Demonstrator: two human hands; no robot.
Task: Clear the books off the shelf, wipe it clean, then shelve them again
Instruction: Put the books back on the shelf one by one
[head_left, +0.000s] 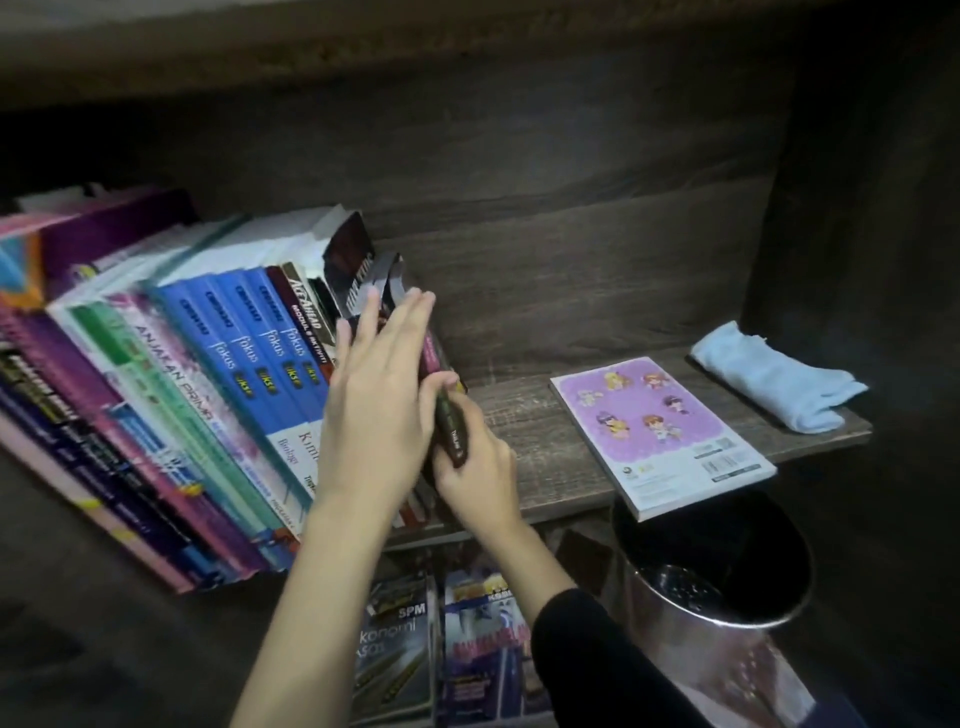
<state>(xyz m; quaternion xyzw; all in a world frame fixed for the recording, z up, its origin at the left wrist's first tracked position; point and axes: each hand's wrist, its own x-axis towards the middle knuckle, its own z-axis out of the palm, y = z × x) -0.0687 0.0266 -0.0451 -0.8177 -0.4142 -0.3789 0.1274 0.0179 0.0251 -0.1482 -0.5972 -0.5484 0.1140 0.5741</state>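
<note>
At the centre of the frame, both hands are on the end of the row of books (208, 374), which leans across the left half of the shelf (530, 431), spines out. The left hand (379, 395) lies flat against the last volumes, fingers straight and together, pressing, with the thumb resting across the top edge of a dark book (452, 431). The right hand (472, 467) comes in from the lower right, fingers curled round the lower end of that dark book, clamped on it as it stands tilted at the row's right end. Over on the right of the shelf, a purple book (660, 431) lies flat, its near corner overhanging the front edge. At the far right end sits a folded blue cloth (774, 379), apart from the purple book. Lower right, a shiny metal bin (717, 597) stands below the shelf; bottom centre, more books (452, 649) show beneath.
</note>
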